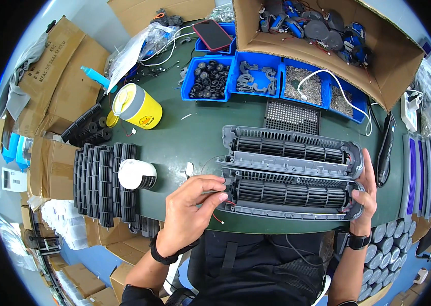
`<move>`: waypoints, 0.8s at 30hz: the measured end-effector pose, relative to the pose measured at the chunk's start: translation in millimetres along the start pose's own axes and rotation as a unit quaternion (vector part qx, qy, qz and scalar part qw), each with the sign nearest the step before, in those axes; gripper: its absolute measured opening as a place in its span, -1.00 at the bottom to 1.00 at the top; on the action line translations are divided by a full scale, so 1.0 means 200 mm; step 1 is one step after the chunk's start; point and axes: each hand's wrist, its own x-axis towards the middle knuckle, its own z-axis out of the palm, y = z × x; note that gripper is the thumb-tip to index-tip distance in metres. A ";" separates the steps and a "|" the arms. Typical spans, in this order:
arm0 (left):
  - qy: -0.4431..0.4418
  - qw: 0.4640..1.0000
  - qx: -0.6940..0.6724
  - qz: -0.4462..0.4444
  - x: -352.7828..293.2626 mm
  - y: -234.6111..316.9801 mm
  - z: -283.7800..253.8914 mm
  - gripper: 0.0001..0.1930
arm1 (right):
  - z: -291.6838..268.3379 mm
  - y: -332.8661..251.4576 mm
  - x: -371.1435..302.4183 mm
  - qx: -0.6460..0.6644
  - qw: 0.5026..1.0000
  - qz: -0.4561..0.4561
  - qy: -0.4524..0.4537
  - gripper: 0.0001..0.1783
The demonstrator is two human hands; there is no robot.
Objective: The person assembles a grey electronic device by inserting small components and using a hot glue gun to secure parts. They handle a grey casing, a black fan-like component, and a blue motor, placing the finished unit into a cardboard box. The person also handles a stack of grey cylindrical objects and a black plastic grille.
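A person sat at a green tabletop [169, 137] with two long grey housings lying side by side across it, each carrying a ribbed black roller. The work in hand appeared to be at the left end of the nearer housing [287, 210], where a thin red wire [216, 218] with a small pale plug hung over the front edge. Doing it well seemed to call for a firm hold at the far-right end, light fingertip pressure on the left, and a wire kept slack and clear of the nearer black roller [292, 194], so that it was neither pinched nor tugged.

The left hand [191, 201] had its thumb and forefinger drawn close together right at that left end; whether they pinched the wire or a small part could not be told. The nearer housing stretched away to that hand's right. The right hand [368, 196] clasped its opposite end, thumb over the top, fingers up along the outer side, beside the end of the farther housing [287, 162], which lay just beyond the nearer one.
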 end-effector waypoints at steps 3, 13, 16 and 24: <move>-0.016 0.999 0.028 0.005 0.01 0.00 0.01 -0.79 | 0.00 0.00 0.00 -0.002 1.000 0.002 -0.004 0.25; 0.030 0.989 0.116 0.084 0.06 -0.03 0.06 -0.84 | -0.01 0.01 0.00 -0.009 1.000 -0.003 -0.003 0.26; 0.036 0.985 0.137 0.098 0.06 -0.05 0.08 -0.81 | -0.02 0.01 0.00 -0.013 1.000 -0.002 -0.005 0.26; 0.015 0.955 0.235 0.183 0.08 -0.08 0.07 -0.69 | 0.00 0.00 -0.01 -0.013 1.000 0.006 -0.008 0.25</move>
